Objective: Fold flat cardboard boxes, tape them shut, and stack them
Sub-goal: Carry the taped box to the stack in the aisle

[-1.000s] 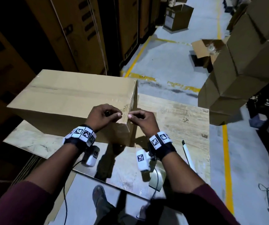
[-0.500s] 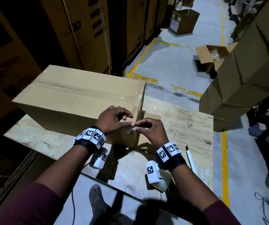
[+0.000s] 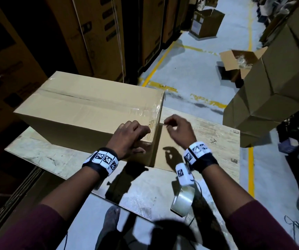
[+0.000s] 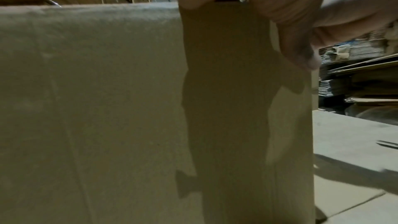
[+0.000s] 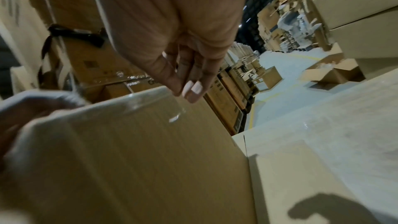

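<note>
Cardboard fills the middle of the head view: a large plain brown cardboard box [image 3: 91, 112], closed, with a strip of clear glossy tape [image 3: 141, 110] running along its top seam and over the right edge. It lies on a pale, scuffed wooden tabletop [image 3: 213, 134], left of centre in the frame.

At the box's near right corner the left hand [image 3: 128, 139] rests with its fingers bent over the top edge and its thumb laid against the near side wall; the left wrist view shows that thumb [image 4: 301, 52] flat on the cardboard. The hand presses the corner and grasps nothing.

Just right of that corner the right hand [image 3: 179, 130] is raised off the box, thumb and fingertips drawn together in a pinch. In the right wrist view those fingertips [image 5: 189, 89] meet at the box's upper edge, where a glint of clear tape shows; whether they actually hold the tape end I cannot tell.

Lower right in the head view, a roll of clear packing tape [image 3: 183, 201] sits below the right wrist, near the table's front edge.

Around the table lies a grey concrete floor [image 3: 190, 65] with yellow painted lines. Tall brown cartons [image 3: 94, 33] stand along the upper left, a stack of closed brown boxes [image 3: 271, 98] rises at the right, and an open carton [image 3: 235, 62] sits on the floor beyond.
</note>
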